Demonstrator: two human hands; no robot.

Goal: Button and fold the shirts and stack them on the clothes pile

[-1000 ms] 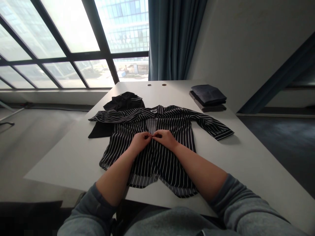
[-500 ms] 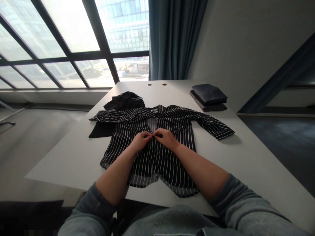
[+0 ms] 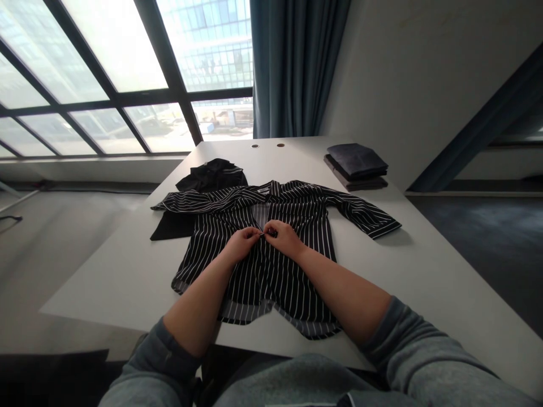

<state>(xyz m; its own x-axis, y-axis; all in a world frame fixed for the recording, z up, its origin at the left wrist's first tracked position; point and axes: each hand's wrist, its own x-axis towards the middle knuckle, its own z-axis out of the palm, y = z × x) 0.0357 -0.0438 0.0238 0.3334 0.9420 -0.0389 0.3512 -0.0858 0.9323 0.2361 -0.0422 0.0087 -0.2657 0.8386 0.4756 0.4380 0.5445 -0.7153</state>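
Observation:
A black shirt with white stripes [image 3: 292, 277] lies spread on the white table [image 3: 139, 271], its collar toward the far side and its hem toward me. Its sleeves reach out to left and right. At the middle of the front opening, my left hand [image 3: 242, 244] pinches one edge of the shirt. My right hand [image 3: 283, 237] pinches the facing edge, the fingertips of both hands almost meeting. Whatever small part of the placket sits between the fingers is too small to make out. Below the hands the front edges lie close together; above them the neck gapes.
Behind the left sleeve is a crumpled black garment [image 3: 212, 175]. Flat black cloth [image 3: 172, 226] shows under that sleeve. A stack of folded dark clothes [image 3: 356, 161] sits at the back right, near the table's edge. A blue curtain [image 3: 297, 68] hangs beyond the table.
The hands stay at the same spot on the shirt front, with only a slight shift of the fingertips. The whole view has moved slightly; the garments lie as before.

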